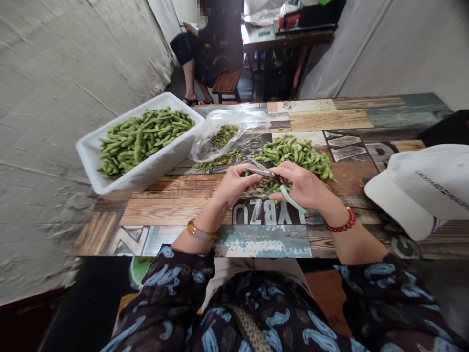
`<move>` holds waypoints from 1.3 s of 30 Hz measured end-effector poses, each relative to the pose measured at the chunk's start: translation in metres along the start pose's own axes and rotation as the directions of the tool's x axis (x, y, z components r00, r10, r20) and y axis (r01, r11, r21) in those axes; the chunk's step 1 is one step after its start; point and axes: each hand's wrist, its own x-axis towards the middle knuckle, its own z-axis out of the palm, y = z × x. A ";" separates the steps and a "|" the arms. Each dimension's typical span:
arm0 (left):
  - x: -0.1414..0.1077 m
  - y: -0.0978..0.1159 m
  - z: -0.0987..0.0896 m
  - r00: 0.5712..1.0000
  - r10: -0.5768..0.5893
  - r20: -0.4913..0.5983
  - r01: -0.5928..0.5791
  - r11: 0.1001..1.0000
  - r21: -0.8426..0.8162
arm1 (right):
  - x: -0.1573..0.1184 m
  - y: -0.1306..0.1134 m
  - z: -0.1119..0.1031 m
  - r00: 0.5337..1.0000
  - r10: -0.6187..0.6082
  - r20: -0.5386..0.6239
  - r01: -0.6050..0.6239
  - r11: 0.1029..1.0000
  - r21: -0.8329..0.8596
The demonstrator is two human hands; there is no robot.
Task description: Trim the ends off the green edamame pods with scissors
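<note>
My right hand [298, 183] is wrapped round the pale green handles of a pair of scissors [291, 199], whose blades point left, slightly parted. At the blades, my left hand [236, 183] is closed in a pinch, with a green pod [248, 173] partly visible at its fingertips. Just beyond both hands lies a loose pile of green pods [293, 149]. To its left, small trimmings [223, 137] lie in and in front of a clear plastic bag [201, 146]. A white tub [161, 166] at the left holds many pods [141, 139].
A white cap [421, 183] sits on the right of the patterned table [176, 210], with a black object [447, 129] behind it. Beyond the table, a person [220, 44] sits on a wooden stool [227, 83] beside another table [289, 41]. A wall [54, 122] borders the left side.
</note>
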 end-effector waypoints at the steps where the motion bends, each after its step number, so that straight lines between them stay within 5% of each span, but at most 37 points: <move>1: 0.000 0.000 0.000 1.000 -0.001 0.000 0.001 1.000 0.008 | 0.000 -0.001 0.000 1.000 0.000 -0.001 0.000 1.000 -0.005; 15: 0.003 -0.004 -0.003 0.996 -0.048 -0.076 0.049 0.999 0.014 | 0.000 0.003 0.003 1.000 0.028 0.002 -0.028 0.997 -0.070; 22: 0.005 0.006 -0.006 0.992 -0.094 -0.090 0.070 0.968 -0.242 | 0.000 0.006 0.004 0.982 0.106 -0.156 -0.120 0.989 -0.084; 39: 0.003 0.003 -0.005 0.991 -0.129 -0.033 0.108 0.922 -0.372 | 0.002 -0.005 0.006 0.993 -0.005 -0.117 -0.007 0.994 -0.105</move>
